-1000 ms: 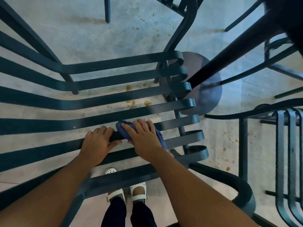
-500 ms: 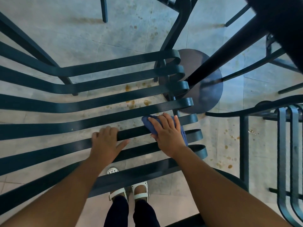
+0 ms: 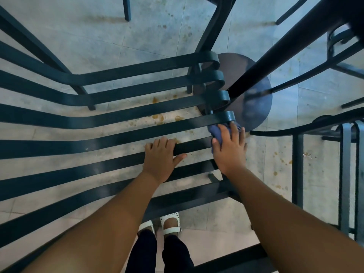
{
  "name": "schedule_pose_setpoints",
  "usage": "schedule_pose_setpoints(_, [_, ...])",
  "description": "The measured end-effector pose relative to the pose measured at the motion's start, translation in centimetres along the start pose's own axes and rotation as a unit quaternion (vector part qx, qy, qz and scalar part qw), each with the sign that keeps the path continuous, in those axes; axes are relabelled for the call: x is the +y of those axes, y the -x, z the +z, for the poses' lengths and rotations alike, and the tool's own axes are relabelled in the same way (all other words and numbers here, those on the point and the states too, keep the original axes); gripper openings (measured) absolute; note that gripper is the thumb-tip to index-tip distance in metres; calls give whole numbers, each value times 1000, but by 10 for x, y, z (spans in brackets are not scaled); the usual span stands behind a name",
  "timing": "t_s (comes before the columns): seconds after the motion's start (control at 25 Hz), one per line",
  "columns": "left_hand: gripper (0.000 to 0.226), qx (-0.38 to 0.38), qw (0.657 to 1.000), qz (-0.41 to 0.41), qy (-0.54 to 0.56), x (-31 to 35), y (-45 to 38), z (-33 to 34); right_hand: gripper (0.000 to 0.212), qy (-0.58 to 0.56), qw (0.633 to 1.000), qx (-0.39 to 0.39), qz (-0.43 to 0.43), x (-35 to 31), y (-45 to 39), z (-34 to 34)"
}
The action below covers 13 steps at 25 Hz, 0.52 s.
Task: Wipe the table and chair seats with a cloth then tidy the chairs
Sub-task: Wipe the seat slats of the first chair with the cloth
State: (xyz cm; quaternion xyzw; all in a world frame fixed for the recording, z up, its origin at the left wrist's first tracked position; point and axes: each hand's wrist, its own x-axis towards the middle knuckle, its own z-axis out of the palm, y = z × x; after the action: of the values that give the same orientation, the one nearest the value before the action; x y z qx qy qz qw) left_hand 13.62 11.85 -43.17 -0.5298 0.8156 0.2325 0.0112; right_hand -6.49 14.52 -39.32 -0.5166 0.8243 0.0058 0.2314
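The blue cloth [image 3: 216,133] sits on the slatted metal chair seat [image 3: 110,138], bunched at the curled outer end of a slat, right at the seat's far right edge. The right hand [image 3: 230,150] lies flat over it, fingers [image 3: 235,133] straight and slightly spread, pressing it down rather than pinching it. The left hand [image 3: 160,159] rests on the neighbouring slat just beside the cloth, its fingers curled over the slat's far edge and the thumb stretched along the near side.

The cloth looks soft and limp, so it will likely bunch and slip through the gaps between slats unless kept under the palm; a flat, pressing hold over its middle suits it best. The seat appears rigid and heavy enough to take that pressure; a single slat makes a firm handhold.
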Motion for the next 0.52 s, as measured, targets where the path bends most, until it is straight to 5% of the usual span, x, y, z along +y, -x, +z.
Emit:
schedule_pose_setpoints(0.2, [81, -54, 998, -22, -4, -43, 45, -9, 63, 30, 991, -3, 131, -27, 17, 1])
schedule_pose_setpoints(0.44, [92, -97, 990, -97, -17, -95, 106, -35, 79, 132, 971, -110, 167, -64, 43, -7])
schedule_pose_setpoints(0.52, [94, -90, 987, -136, -5, -94, 120, -44, 78, 170, 964, -168, 120, -88, 65, -2])
